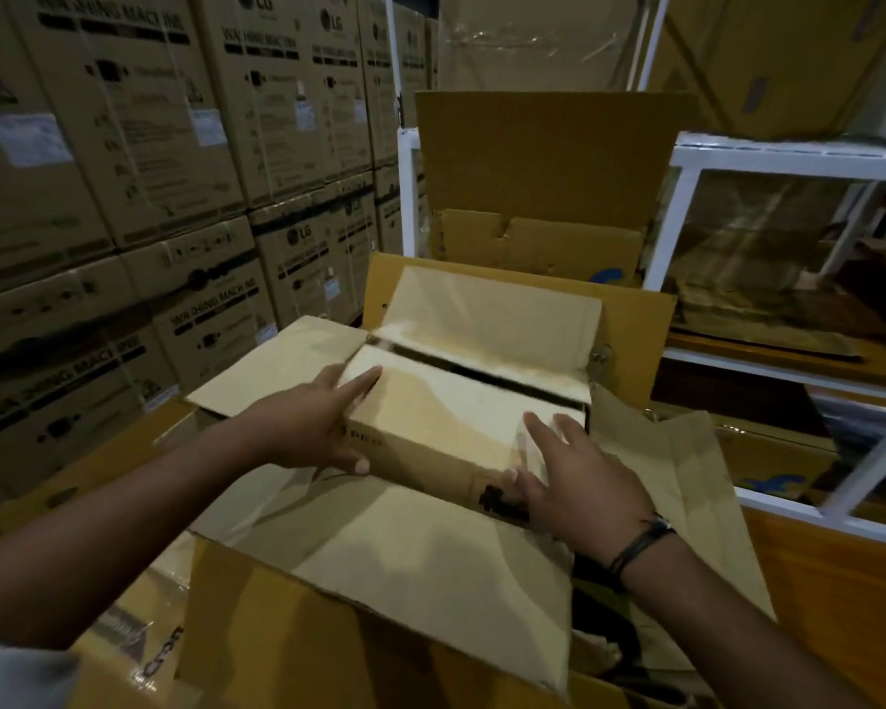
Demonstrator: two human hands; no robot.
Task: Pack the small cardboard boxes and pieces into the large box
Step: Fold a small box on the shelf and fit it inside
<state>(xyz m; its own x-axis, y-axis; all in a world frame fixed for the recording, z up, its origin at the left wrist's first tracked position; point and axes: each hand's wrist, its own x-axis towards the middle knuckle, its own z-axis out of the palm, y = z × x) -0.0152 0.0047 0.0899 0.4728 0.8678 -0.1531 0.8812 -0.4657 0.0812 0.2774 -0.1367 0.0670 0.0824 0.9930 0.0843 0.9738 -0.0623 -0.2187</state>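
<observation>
Both hands are flat on the small box [456, 427]: my left hand [318, 422] lies with straight fingers along its left end and the thumb across the near face, and my right hand [574, 483] is spread over its right top corner, thumb down the front. Neither curls round it; I am pressing and steering. Nearest me, the near flap [405, 580] of the large box [277, 360] hangs open toward my body, and the small box sits in the mouth just beyond it, lying level and filling most of the width. I judge this the seating step: next it needs an even push down and away, with the flaps kept clear. A dark gap [482, 371] runs along its far side; what lies beneath I cannot tell. Beyond stands the raised far flap [492, 309], then another open carton [543, 171] against a white shelf [788, 156], with washing-machine cartons [124, 145] stacked to the left.
</observation>
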